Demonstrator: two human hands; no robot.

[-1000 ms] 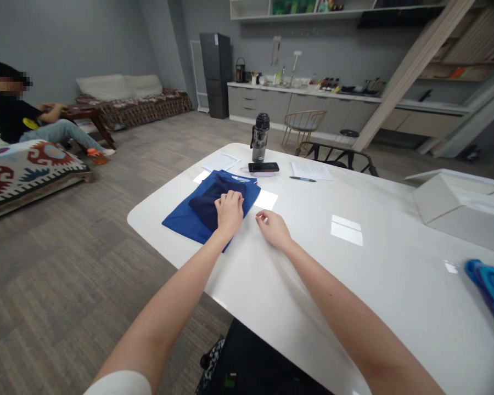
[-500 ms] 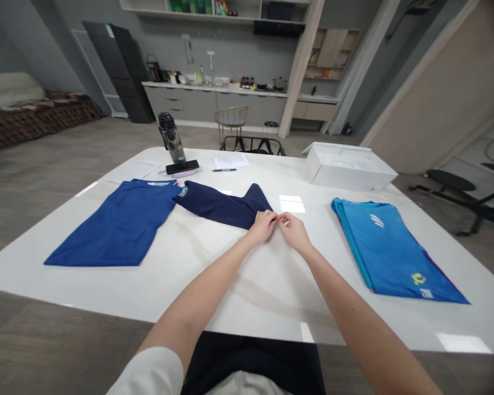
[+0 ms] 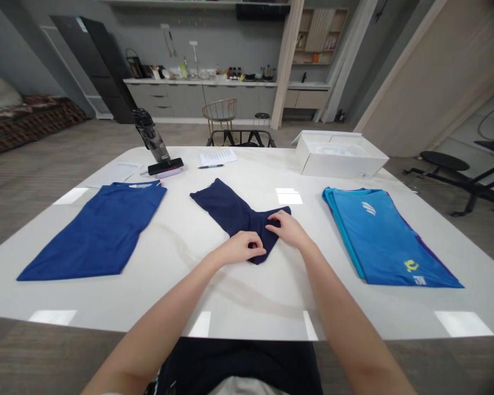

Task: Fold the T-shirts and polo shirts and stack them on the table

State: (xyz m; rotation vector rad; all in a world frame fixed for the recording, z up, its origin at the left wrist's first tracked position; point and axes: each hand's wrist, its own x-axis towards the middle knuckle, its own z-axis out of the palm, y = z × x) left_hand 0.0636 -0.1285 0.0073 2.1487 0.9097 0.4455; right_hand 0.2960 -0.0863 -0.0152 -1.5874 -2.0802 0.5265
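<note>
A dark navy garment lies at the middle of the white table, narrow at its waist and flaring into two corners near me. My left hand rests over its near edge, fingers curled and thumb brought close to the forefinger on the fabric. On the right-hand corner, my right hand touches the cloth with bent fingers, thumb and forefinger apart. To the left is a folded royal-blue shirt. A folded bright-blue shirt with white and yellow marks lies to the right.
Toward the back left of the table stand a dark bottle and a black phone-like slab on a pale case. A pen lies by printed paper. An open white box sits back right.
The navy garment has turned, its far end swinging away from the royal-blue shirt and its near end spreading out. My hands have moved apart, the left one coming nearer to me.
</note>
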